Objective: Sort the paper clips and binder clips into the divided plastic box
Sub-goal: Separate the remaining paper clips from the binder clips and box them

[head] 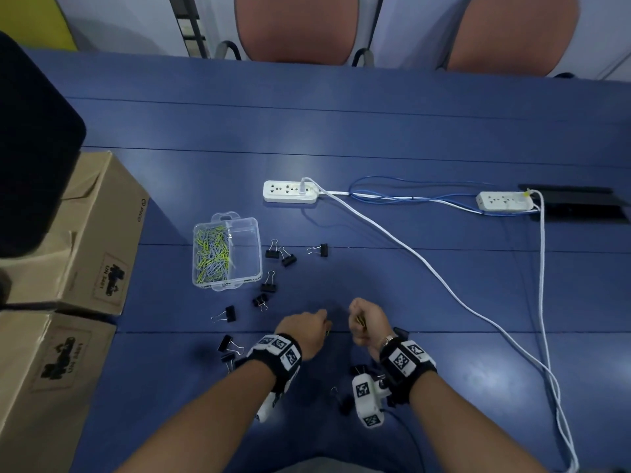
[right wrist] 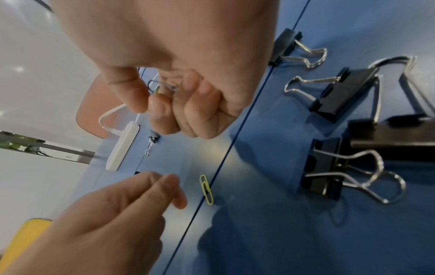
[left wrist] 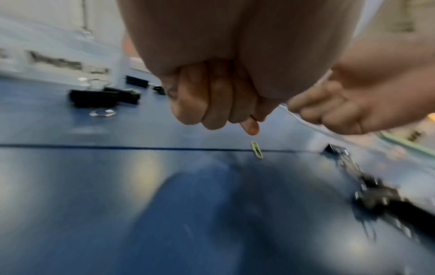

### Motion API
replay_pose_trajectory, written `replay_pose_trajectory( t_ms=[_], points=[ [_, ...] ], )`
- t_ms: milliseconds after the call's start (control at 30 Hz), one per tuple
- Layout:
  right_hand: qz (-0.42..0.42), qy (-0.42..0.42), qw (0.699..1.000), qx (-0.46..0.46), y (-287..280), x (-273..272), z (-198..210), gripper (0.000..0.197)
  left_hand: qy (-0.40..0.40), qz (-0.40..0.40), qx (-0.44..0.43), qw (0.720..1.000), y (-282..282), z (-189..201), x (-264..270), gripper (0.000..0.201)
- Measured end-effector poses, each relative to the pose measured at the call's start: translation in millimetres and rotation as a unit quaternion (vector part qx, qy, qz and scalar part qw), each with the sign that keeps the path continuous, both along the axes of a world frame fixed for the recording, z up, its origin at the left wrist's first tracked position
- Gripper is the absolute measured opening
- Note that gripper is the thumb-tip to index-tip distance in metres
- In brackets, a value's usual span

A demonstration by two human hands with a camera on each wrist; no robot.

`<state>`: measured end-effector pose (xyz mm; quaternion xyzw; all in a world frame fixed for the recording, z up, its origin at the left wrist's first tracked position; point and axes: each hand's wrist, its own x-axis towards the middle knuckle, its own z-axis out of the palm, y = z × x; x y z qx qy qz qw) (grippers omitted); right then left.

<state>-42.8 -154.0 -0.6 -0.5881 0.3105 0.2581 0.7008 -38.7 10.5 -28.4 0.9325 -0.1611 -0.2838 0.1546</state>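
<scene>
Right hand (right wrist: pixel 164 55) grips paper clips (right wrist: pixel 162 87); yellow clip (right wrist: pixel 206 189) on table seam (right wrist: pixel 245 119).

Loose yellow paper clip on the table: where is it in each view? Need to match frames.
Head: yellow paper clip is only a faint speck at the left hand's fingertips, on the table seam.
Left wrist: clip at centre, just below the fingertip, across the seam.
Right wrist: clip at lower centre, beside the seam.
Shared landmark: the dark seam.
</scene>
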Motion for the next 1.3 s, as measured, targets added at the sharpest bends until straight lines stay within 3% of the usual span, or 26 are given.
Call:
replay_pose_trajectory(
  t_ms=[167, 333, 500, 733, 1133, 1200, 1300],
  points=[
    [0.008, 0.045, 0.994, 0.104, -4.3, 0.9, 3.3, 0.019, -0.025, -0.074, 0.1, 0.992, -16.2, -3.9, 1.0, 0.047],
    [-0.003, 0.056, 0.991, 0.118, -8.9, -2.2, -4.4, 0.026, -0.054, -0.161, 0.149, 0.974, -24.7, 2.6, -0.5, 0.026],
    [-0.004, 0.045, 0.993, 0.112, -13.2, -3.6, -5.7, 0.016, -0.038, -0.168, 0.179, 0.969, -34.6, 5.2, -0.6, 0.023],
    [-0.008, 0.035, 0.995, 0.097, -18.3, -4.7, -10.1, 0.013, -0.024, -0.054, 0.131, 0.99, -39.3, 11.1, 2.1, 0.016],
    [-0.011, 0.043, 0.998, 0.054, -22.0, -9.8, -14.6, 0.017, -0.003, -0.057, 0.12, 0.991, -26.1, 12.6, 9.9, 0.019],
    [-0.009, 0.048, 0.998, 0.049, -22.5, -9.9, -14.5, 0.02, 0.032, -0.025, 0.073, 0.997, -15.8, 12.0, 19.3, 0.023],
    [-0.009, 0.05, 0.998, 0.049, -21.2, -7.4, -11.8, 0.026, 0.088, 0.1, -0.042, 0.99, 8.1, 17.3, 39.9, 0.025]
  ],
)
